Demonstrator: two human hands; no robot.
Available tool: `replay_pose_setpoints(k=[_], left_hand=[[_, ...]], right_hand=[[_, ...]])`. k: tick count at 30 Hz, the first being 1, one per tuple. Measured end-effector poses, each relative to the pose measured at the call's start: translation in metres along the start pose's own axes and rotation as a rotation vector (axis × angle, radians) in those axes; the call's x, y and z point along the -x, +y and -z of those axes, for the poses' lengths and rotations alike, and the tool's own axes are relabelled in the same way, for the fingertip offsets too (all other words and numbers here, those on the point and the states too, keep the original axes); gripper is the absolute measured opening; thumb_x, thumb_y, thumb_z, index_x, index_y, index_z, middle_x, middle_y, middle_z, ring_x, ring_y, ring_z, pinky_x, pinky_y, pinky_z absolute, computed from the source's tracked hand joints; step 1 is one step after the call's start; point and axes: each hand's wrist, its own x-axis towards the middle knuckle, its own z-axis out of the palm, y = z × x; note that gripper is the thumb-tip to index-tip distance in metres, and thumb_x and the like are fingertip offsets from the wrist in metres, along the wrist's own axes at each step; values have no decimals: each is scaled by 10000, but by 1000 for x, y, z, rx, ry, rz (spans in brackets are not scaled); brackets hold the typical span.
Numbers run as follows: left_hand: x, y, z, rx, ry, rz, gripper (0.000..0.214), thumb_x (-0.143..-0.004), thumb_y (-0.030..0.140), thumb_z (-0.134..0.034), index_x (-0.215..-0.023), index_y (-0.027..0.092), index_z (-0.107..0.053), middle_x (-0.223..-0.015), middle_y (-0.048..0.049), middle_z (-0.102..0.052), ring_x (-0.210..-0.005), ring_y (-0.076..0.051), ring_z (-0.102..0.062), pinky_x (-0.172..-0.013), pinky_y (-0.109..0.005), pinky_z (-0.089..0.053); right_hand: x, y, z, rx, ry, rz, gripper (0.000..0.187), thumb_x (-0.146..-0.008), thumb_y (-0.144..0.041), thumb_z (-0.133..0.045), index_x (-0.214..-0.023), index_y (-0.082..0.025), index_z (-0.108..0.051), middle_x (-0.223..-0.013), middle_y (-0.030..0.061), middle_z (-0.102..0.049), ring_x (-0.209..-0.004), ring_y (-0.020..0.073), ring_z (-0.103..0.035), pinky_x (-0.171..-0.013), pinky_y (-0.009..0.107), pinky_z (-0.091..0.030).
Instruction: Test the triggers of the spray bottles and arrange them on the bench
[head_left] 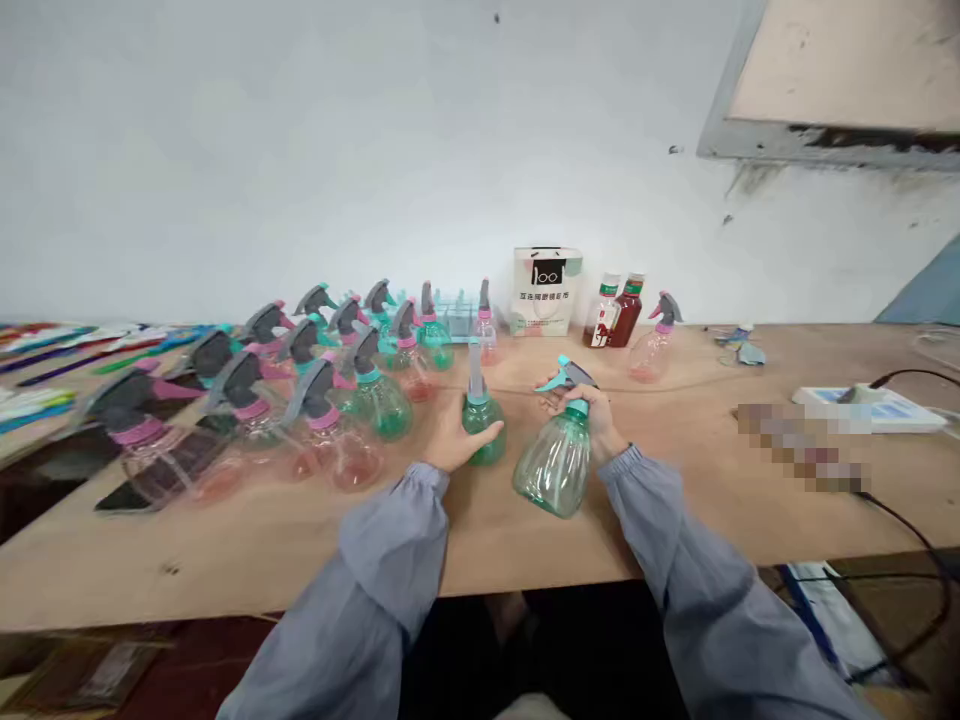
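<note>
My left hand [452,440] is wrapped around an upright green spray bottle [489,448] on the table, thumb across its front and the other fingers hidden behind it. In my right hand [600,412] is a second clear green spray bottle [553,468], gripped at the neck below its grey and turquoise trigger head [568,374]. That bottle is tilted, its base toward me and to the left. Close by on the left stand a green spray bottle [382,405] and a pink spray bottle [346,455], among several more in both colours.
Behind my hands are a white printed box [546,305], two sauce bottles [616,318] and a lone pink spray bottle [651,352]. A white power strip [874,410] with cables lies at right. Several coloured pens [97,350] cover the far left.
</note>
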Motion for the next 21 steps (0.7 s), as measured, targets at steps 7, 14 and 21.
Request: replay_pose_setpoints(k=[7, 14, 21], left_hand=[[1, 5, 0, 80, -27, 90, 520, -714, 428, -748, -1128, 184, -550, -1030, -76, -690, -990, -262, -673, -907, -425, -540], [2, 8, 1, 103, -26, 114, 517, -705, 422, -754, -1119, 190, -547, -1054, -73, -698, -1004, -257, -673, -916, -414, -533], [2, 7, 0, 94, -27, 132, 513, -703, 429, -755, -1103, 180, -550, -1060, -81, -691, -1028, -271, -668, -928, -428, -528]], right_hand=[[1, 2, 1, 81, -63, 101, 207, -516, -188, -561, -716, -236, -586, -628, 11, -643, -736, 238, -672, -715, 372, -543], [9, -5, -10, 153, -80, 142, 306, -521, -206, -551, -819, -247, -610, -757, 21, -701, -862, 262, -685, -766, 405, -538], [9, -6, -10, 254, -56, 261, 180, -517, -227, -546, -693, -236, -582, -644, 34, -642, -828, 275, -685, -741, 429, -559]])
